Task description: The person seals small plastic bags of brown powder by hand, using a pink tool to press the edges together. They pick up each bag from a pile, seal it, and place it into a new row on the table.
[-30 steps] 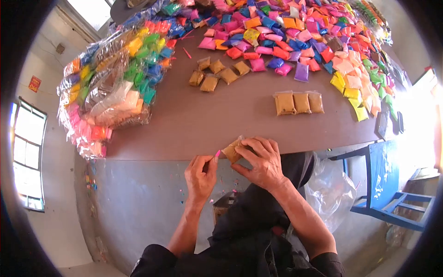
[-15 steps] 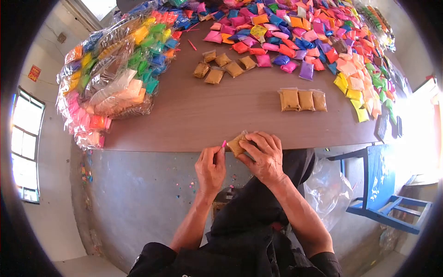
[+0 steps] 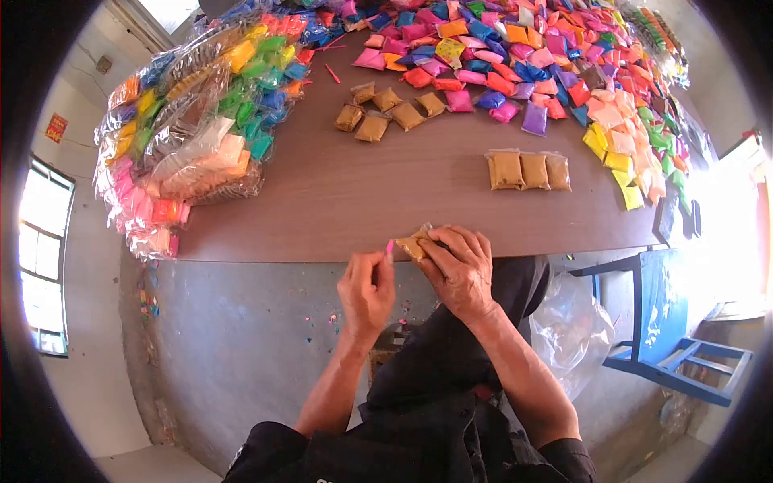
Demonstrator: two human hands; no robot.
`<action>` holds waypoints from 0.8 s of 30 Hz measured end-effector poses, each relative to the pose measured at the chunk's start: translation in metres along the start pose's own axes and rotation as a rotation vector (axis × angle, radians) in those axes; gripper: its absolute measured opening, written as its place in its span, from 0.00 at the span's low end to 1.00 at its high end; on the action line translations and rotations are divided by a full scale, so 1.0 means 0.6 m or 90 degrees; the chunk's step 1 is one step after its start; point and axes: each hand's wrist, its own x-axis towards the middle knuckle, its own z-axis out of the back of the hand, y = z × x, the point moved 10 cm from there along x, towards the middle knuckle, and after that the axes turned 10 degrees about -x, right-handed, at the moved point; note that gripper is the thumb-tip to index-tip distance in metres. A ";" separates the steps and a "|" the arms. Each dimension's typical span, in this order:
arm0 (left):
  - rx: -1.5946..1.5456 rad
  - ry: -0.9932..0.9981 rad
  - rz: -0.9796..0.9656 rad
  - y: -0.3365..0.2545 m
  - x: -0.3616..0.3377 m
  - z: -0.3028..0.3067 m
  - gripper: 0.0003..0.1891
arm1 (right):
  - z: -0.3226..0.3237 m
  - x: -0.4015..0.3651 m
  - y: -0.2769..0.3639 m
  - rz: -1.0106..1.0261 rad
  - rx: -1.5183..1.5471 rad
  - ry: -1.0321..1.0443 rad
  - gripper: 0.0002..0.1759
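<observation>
At the table's near edge, my right hand (image 3: 460, 270) is closed around a small clear packet (image 3: 411, 246) with brown filling, its near end tilted toward my left hand. My left hand (image 3: 367, 291) is pinched on a small pink stick (image 3: 390, 246), just left of the packet; a narrow gap seems to lie between them. Most of the stick is hidden by my fingers. Farther up the table lies a loose group of several similar brown packets (image 3: 407, 117). To the right, more brown packets (image 3: 534, 171) lie side by side in a row.
Many coloured packets (image 3: 475, 60) cover the far side of the brown table (image 3: 338, 201). On the left is a heap of clear bags (image 3: 205, 121) with coloured packets. A pink stick (image 3: 332, 73) lies near the back. A blue chair (image 3: 668, 322) stands at the right.
In my right hand the brown packet has tipped, showing less of its broad face. My left hand has shifted only slightly and keeps the pink stick.
</observation>
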 end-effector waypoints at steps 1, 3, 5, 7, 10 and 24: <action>-0.007 0.012 -0.022 -0.014 -0.002 -0.006 0.05 | 0.001 0.001 0.000 -0.002 0.001 -0.003 0.19; -0.020 0.034 -0.064 -0.039 -0.012 -0.024 0.05 | 0.001 0.001 0.002 -0.005 0.005 -0.004 0.18; -0.004 0.015 -0.042 -0.015 -0.009 -0.024 0.05 | 0.004 0.002 0.001 -0.008 0.008 -0.006 0.18; 0.000 -0.002 -0.019 0.004 -0.003 -0.024 0.06 | 0.003 0.001 -0.001 -0.015 0.010 -0.011 0.18; 0.003 -0.004 -0.005 0.014 0.010 -0.014 0.05 | 0.003 0.005 0.001 -0.021 0.012 -0.011 0.17; 0.012 0.084 -0.087 -0.042 0.017 -0.023 0.05 | -0.001 -0.001 -0.002 -0.021 0.013 -0.011 0.15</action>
